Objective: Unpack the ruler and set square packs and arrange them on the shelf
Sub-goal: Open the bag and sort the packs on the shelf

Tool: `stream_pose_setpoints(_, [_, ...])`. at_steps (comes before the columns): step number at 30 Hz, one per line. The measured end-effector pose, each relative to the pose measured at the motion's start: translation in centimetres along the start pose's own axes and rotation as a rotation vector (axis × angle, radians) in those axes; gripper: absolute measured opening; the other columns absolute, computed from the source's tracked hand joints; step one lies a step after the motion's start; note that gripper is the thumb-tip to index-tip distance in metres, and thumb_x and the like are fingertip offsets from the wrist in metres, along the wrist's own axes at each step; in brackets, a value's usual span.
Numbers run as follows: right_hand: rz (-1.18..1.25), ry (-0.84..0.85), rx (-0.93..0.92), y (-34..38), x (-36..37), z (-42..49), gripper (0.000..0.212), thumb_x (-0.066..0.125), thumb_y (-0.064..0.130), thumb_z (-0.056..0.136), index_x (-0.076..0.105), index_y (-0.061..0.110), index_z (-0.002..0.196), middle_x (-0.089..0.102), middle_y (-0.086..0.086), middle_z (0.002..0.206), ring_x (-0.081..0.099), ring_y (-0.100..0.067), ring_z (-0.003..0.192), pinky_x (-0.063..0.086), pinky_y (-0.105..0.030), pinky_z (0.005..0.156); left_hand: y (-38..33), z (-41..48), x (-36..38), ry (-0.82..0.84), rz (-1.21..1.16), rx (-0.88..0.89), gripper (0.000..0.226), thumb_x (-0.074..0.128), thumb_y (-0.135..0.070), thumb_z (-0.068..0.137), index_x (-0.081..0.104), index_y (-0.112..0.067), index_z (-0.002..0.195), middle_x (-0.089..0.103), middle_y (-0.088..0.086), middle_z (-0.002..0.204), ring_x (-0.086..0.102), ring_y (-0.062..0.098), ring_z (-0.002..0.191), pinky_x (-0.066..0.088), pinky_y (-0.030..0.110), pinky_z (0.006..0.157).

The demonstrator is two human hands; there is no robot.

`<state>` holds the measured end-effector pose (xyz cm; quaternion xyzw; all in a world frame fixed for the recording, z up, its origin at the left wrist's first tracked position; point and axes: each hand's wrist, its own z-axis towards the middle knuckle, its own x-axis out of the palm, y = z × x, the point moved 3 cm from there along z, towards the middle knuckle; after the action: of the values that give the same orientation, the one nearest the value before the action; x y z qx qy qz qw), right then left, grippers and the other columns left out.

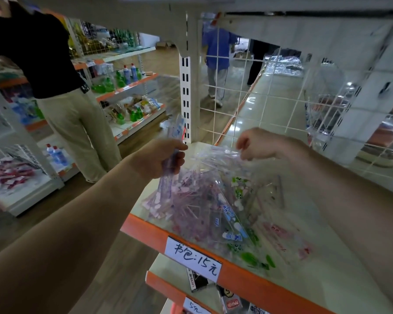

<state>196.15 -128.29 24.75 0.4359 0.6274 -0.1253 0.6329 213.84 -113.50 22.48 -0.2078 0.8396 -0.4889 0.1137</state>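
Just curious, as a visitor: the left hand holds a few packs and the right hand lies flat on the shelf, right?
Not flat: the head view shows the right hand pinching the clear bag by its top, above the shelf. The left hand does hold a few packs.

- The ruler packs (191, 200) in the clear bag (213, 159) are printed pink and purple with pale hearts
- A green-printed pack (238, 189) and a blue-and-white pack (230, 215) are mixed in
- The shelf (145, 230) is edged in orange, its white label (192, 259) lettered in black
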Motion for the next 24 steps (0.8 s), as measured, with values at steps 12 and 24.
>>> stream_pose_setpoints(12, [0.536,0.130,-0.080,5.0,0.7,-1.7,0.016,0.057,-0.001,0.091,0.061,0.010,0.103,0.072,-0.004,0.087,0.070,-0.016,0.081,0.055,-0.029,0.074,-2.0,-0.8,1.7,0.144,-0.175,0.138,0.009,0.054,-0.018,0.094,0.054,-0.019,0.085,0.069,-0.001,0.070,0.049,0.007,0.046,0.038,0.014,0.040])
stream_pose_setpoints(24, [-0.199,0.118,-0.101,2.4,2.9,-1.6,0.036,0.048,0.003,0.088,0.070,0.023,0.108,0.062,0.001,0.127,0.056,-0.016,0.113,0.042,-0.025,0.093,0.2,-0.7,-1.6,0.036,-0.105,0.005,0.024,0.040,-0.025,0.100,0.055,-0.012,0.085,0.057,0.004,0.073,0.052,0.012,0.056,0.044,0.022,0.051])
